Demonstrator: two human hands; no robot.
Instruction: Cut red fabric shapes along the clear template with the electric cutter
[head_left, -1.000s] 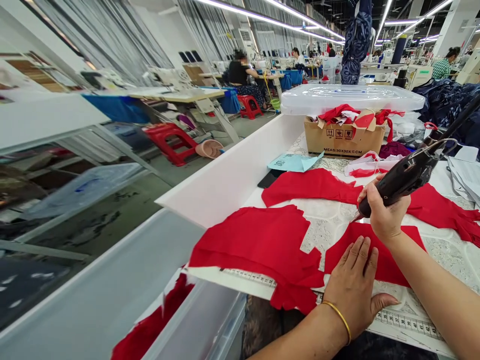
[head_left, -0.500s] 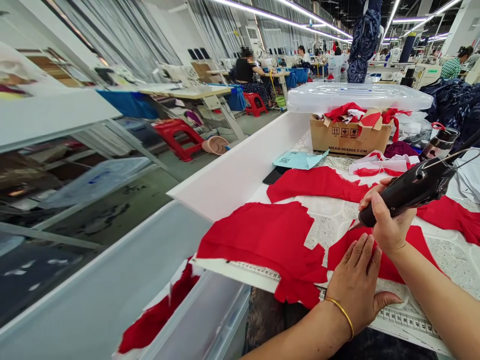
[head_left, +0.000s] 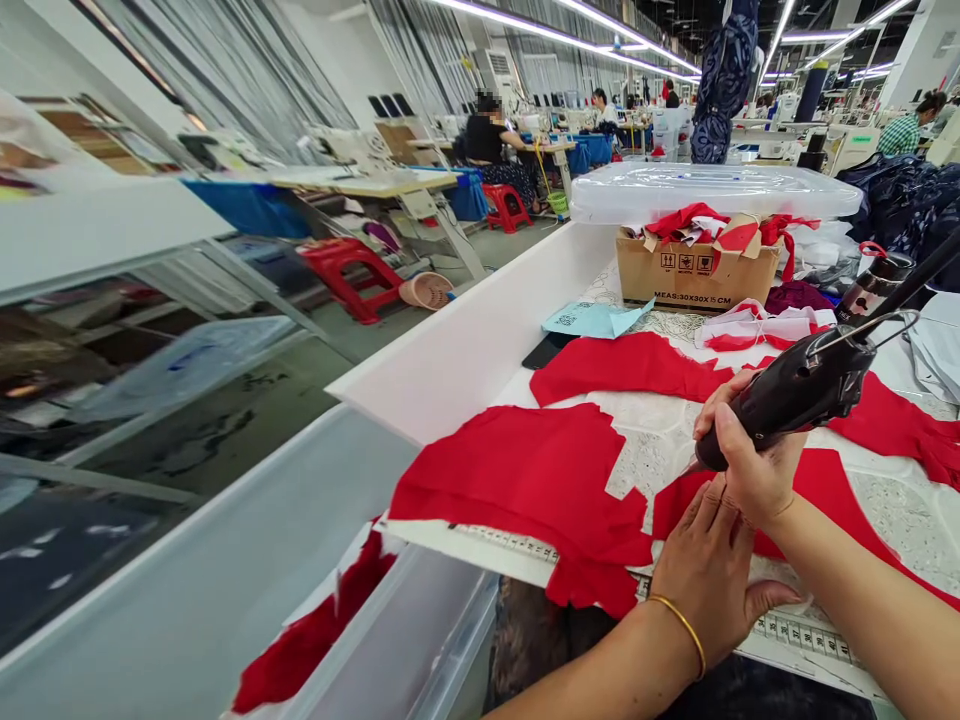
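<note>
Red fabric [head_left: 517,480] is lying flat on the patterned tabletop [head_left: 660,450], the left hand [head_left: 701,570] pressing down open-fingered to steady it while the right hand [head_left: 754,470] is clenching a cutter [head_left: 795,395], tip angled toward the cloth.

Red fabric [head_left: 517,490] (on speckled white sheet [head_left: 660,440])

And there's the left hand [head_left: 705,575], lying flat near us, fingers [head_left: 701,530] spread, thumb [head_left: 772,600] kicked out right (bent wrist, forearm [head_left: 585,680] coming in low from the left)! Just beyond it, the right hand [head_left: 754,470] curls into a tight grip, right forearm [head_left: 862,590] reaching in from the near right.
</note>
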